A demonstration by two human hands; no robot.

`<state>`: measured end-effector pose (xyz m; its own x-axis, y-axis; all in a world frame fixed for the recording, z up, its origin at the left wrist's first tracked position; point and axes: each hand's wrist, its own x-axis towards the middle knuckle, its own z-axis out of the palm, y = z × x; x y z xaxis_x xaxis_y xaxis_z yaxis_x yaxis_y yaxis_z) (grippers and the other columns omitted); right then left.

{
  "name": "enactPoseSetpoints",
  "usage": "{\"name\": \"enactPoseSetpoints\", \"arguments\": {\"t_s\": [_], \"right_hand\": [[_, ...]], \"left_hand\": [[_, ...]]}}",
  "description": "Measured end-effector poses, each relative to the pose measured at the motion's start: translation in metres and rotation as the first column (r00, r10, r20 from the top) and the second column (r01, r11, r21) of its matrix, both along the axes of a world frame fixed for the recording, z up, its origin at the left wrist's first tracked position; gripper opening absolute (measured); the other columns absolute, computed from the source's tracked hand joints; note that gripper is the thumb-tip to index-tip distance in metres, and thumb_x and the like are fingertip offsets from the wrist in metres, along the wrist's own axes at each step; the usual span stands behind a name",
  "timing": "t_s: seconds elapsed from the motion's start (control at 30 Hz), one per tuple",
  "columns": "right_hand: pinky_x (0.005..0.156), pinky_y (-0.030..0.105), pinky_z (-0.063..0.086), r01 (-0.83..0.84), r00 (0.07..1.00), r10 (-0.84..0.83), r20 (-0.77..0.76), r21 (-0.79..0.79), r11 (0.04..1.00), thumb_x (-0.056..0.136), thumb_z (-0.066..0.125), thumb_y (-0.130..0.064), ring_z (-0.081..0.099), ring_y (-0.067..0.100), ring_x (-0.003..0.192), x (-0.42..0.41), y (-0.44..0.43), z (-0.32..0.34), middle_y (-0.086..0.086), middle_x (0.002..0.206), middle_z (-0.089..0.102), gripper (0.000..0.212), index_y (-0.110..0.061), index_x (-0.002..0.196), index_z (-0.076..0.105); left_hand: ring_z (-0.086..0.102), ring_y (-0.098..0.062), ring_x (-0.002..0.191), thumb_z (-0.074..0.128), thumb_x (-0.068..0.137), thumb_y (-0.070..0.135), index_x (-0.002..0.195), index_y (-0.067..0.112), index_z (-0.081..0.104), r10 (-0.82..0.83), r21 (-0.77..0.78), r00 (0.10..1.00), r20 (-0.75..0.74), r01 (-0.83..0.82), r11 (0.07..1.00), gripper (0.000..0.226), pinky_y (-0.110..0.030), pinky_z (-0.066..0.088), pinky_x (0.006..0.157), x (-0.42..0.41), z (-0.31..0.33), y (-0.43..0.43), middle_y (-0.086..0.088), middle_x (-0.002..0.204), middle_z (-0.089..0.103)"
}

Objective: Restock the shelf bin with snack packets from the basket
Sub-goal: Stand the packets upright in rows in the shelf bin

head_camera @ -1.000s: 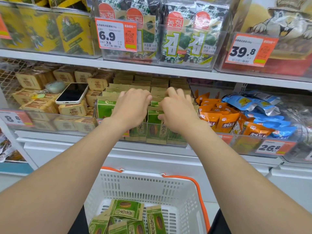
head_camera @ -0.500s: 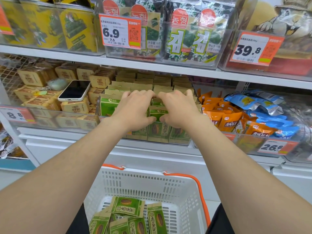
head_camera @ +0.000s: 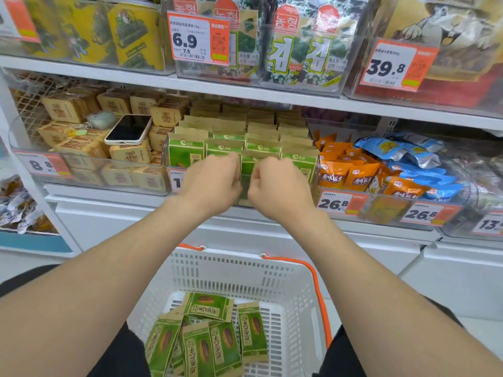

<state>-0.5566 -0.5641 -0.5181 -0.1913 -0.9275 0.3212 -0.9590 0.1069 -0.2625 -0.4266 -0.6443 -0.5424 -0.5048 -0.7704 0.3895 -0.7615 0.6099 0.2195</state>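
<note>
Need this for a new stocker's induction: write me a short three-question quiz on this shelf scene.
1. True or false: the white basket holds green packets.
2. What lies on the tan packets in the left bin? A. a phone B. a bottle C. a scanner
3. Fill in: the price tag below the orange packets reads ____.

Key: 1 true; 2 A; 3 26.8
</note>
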Motion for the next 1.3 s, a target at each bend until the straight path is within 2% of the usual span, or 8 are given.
{"name": "enactPoseSetpoints", "arguments": {"t_s": [0.2, 0.4, 0.6, 0.73, 0.8, 1.03, 1.17, 1.3], "right_hand": [[0.068, 0.036, 0.04, -0.061, 0.981, 0.13, -0.147, 0.402, 0.914, 0.092, 0.057, -0.014, 0.047, 0.032, 0.077, 0.025, 0.04, -0.053, 0.001, 0.075, 0.037, 0.028, -0.015, 0.073, 0.037], [0.068, 0.037, 0.041, -0.115, 0.871, 0.365, -0.327, 0.588, 0.801, 0.095, 0.056, -0.01, 0.05, 0.026, 0.077, 0.031, 0.064, -0.122, -0.001, 0.077, 0.039, 0.01, -0.019, 0.092, 0.051], [0.088, 0.038, 0.05, -0.108, 0.685, 0.599, -0.414, 0.756, 0.646, 0.095, 0.063, -0.005, 0.054, 0.021, 0.074, 0.036, 0.079, -0.19, -0.006, 0.073, 0.051, 0.015, -0.02, 0.093, 0.067], [0.083, 0.036, 0.04, -0.13, 0.648, 0.682, -0.34, 0.832, 0.539, 0.099, 0.057, -0.006, 0.045, 0.016, 0.064, 0.044, 0.089, -0.228, -0.005, 0.072, 0.048, 0.018, -0.019, 0.097, 0.068], [0.088, 0.038, 0.042, -0.122, 0.648, 0.696, -0.308, 0.861, 0.494, 0.099, 0.058, -0.008, 0.047, 0.017, 0.065, 0.048, 0.089, -0.241, -0.004, 0.074, 0.051, 0.015, -0.018, 0.104, 0.068], [0.064, 0.035, 0.036, -0.164, 0.749, 0.639, -0.176, 0.885, 0.436, 0.096, 0.052, -0.002, 0.046, 0.016, 0.062, 0.045, 0.078, -0.25, -0.002, 0.076, 0.051, 0.016, -0.015, 0.099, 0.061], [0.064, 0.036, 0.037, -0.145, 0.783, 0.602, -0.156, 0.895, 0.421, 0.093, 0.055, 0.001, 0.043, 0.017, 0.06, 0.042, 0.071, -0.247, -0.001, 0.073, 0.047, 0.028, -0.016, 0.072, 0.045], [0.063, 0.034, 0.039, -0.164, 0.808, 0.574, -0.133, 0.884, 0.437, 0.094, 0.056, -0.005, 0.047, 0.017, 0.062, 0.04, 0.066, -0.247, -0.001, 0.077, 0.051, 0.026, -0.017, 0.072, 0.047]], "left_hand": [[0.067, -0.033, 0.096, 0.057, 0.096, 0.029, 0.109, 0.021, 0.063, -0.08, 0.2, 0.87, 0.486, -0.021, 0.98, 0.016, -0.035, 0.042, 0.068, 0.012, -0.086, 0.038, -0.006, 0.106, 0.066], [0.061, -0.027, 0.09, 0.053, 0.101, 0.023, 0.107, 0.02, 0.057, -0.208, 0.381, 0.724, 0.657, -0.081, 0.921, 0.008, -0.035, 0.045, 0.069, 0.027, -0.167, 0.063, -0.001, 0.098, 0.059], [0.056, -0.018, 0.077, 0.053, 0.101, 0.018, 0.103, 0.011, 0.06, -0.331, 0.666, 0.726, 0.603, -0.229, 0.71, 0.009, -0.032, 0.049, 0.065, 0.05, -0.257, 0.075, -0.002, 0.092, 0.06], [0.061, -0.019, 0.088, 0.044, 0.101, 0.003, 0.121, 0.009, 0.061, -0.382, 0.779, 0.736, 0.559, -0.307, 0.547, 0.027, -0.03, 0.05, 0.066, 0.064, -0.303, 0.085, -0.006, 0.106, 0.063], [0.061, -0.023, 0.098, 0.043, 0.101, 0.004, 0.126, 0.012, 0.058, -0.358, 0.808, 0.769, 0.529, -0.328, 0.489, 0.03, -0.035, 0.055, 0.079, 0.07, -0.32, 0.086, -0.009, 0.118, 0.063], [0.045, -0.016, 0.065, 0.043, 0.105, 0.009, 0.092, 0.005, 0.055, -0.173, 0.856, 0.863, 0.475, -0.408, 0.316, 0.018, -0.025, 0.04, 0.053, 0.07, -0.353, 0.089, -0.007, 0.083, 0.055], [0.072, -0.035, 0.098, 0.066, 0.094, 0.015, 0.127, 0.005, 0.063, 0.018, 0.897, 0.914, 0.406, -0.402, 0.184, 0.035, -0.038, 0.063, 0.068, 0.07, -0.379, 0.082, -0.03, 0.117, 0.065], [0.068, -0.034, 0.109, 0.077, 0.09, 0.018, 0.129, 0.004, 0.056, 0.119, 0.906, 0.922, 0.367, -0.384, 0.179, 0.046, -0.04, 0.062, 0.078, 0.063, -0.365, 0.089, -0.017, 0.123, 0.066]]}}
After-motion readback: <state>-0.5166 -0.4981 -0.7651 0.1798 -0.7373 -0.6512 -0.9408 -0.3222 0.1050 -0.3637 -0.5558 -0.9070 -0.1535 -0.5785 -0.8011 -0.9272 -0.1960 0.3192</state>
